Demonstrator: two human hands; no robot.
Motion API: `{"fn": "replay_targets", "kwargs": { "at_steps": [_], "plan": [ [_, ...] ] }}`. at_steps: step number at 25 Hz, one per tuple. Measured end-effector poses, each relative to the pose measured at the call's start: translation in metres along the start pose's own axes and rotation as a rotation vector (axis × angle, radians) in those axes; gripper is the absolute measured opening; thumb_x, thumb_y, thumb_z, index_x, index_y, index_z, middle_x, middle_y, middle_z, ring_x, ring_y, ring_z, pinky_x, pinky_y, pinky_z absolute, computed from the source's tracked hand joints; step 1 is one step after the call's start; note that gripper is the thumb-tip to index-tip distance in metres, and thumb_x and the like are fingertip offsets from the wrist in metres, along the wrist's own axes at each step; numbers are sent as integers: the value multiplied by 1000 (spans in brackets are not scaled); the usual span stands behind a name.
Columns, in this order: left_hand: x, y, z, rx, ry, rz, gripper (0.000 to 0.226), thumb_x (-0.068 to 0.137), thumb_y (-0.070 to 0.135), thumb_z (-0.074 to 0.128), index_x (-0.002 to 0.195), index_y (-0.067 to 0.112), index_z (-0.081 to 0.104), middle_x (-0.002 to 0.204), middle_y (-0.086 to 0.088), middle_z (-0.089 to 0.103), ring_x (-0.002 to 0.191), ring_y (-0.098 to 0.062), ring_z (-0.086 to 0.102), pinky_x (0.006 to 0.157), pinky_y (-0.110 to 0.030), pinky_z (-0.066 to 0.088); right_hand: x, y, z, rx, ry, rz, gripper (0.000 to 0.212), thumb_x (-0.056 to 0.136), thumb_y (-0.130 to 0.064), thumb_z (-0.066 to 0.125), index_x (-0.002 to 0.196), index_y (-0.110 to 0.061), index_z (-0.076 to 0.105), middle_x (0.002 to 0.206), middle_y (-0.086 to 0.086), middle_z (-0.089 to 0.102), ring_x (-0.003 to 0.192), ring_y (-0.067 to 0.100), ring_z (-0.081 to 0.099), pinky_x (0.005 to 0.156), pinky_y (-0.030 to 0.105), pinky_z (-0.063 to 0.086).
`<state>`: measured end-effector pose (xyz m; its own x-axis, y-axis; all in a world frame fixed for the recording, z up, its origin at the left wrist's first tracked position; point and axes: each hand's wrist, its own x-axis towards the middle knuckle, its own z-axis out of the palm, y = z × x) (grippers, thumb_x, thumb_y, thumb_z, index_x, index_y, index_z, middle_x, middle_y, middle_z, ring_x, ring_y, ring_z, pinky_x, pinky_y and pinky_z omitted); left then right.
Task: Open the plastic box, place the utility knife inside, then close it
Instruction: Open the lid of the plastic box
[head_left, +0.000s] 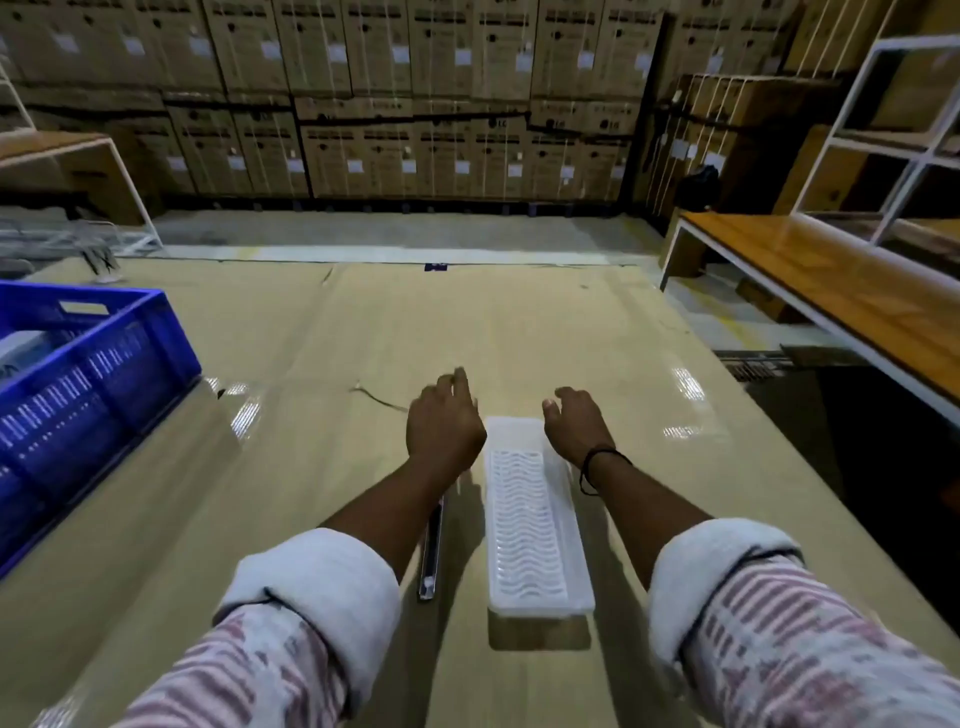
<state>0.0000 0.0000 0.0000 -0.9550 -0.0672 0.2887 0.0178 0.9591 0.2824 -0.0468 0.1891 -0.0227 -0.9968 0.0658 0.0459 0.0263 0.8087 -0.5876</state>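
Note:
A long white translucent plastic box (530, 530) with a wavy ribbed lid lies lengthwise on the cardboard-covered table, its lid on. To its left, partly under my left forearm, lies a slim dark and silver utility knife (432, 556), pointing away from me. My left hand (444, 421) hovers at the box's far left corner, fingers loosely spread, holding nothing. My right hand (576, 426) is at the far right corner, fingers curled downward beside the box's rim. Whether either hand touches the box is unclear.
A blue plastic crate (88, 379) stands at the left edge of the table. A wooden bench with a white frame (831, 291) runs along the right. Stacked cardboard cartons (395, 104) line the back wall. A thin loose string (379, 397) lies beyond my left hand.

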Motion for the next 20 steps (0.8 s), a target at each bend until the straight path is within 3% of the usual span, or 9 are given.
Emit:
{"fn": "replay_targets", "kwargs": {
  "at_steps": [2, 6, 12, 20],
  "plan": [
    [1, 5, 8, -126, -41, -135, 42, 105, 28, 36, 137, 7, 51, 131, -17, 59, 114, -42, 60, 89, -47, 50, -1, 4, 9, 8, 8, 77, 43, 104, -32, 43, 134, -3, 54, 137, 24, 52, 127, 42, 49, 106, 45, 42],
    [2, 11, 32, -218, -153, -195, 39, 107, 31, 32, 121, 5, 58, 124, -19, 61, 114, -44, 61, 91, -47, 49, -5, 11, 26, 31, 50, 153, 38, 103, -34, 44, 118, -4, 61, 125, 24, 56, 114, 43, 56, 96, 45, 48],
    [12, 25, 54, -333, -212, -312, 38, 107, 31, 34, 121, 3, 54, 127, -21, 63, 115, -43, 63, 94, -46, 51, -1, 21, 44, 91, 98, 219, 38, 103, -36, 39, 108, -5, 62, 116, 22, 61, 109, 39, 57, 89, 45, 49],
    [8, 26, 70, -454, -157, -369, 36, 108, 28, 36, 122, -1, 54, 125, -21, 63, 114, -42, 64, 93, -47, 52, 12, 8, 51, 205, 64, 367, 32, 99, -20, 44, 122, 1, 51, 132, 24, 52, 123, 43, 52, 101, 44, 44]
  ]
}}
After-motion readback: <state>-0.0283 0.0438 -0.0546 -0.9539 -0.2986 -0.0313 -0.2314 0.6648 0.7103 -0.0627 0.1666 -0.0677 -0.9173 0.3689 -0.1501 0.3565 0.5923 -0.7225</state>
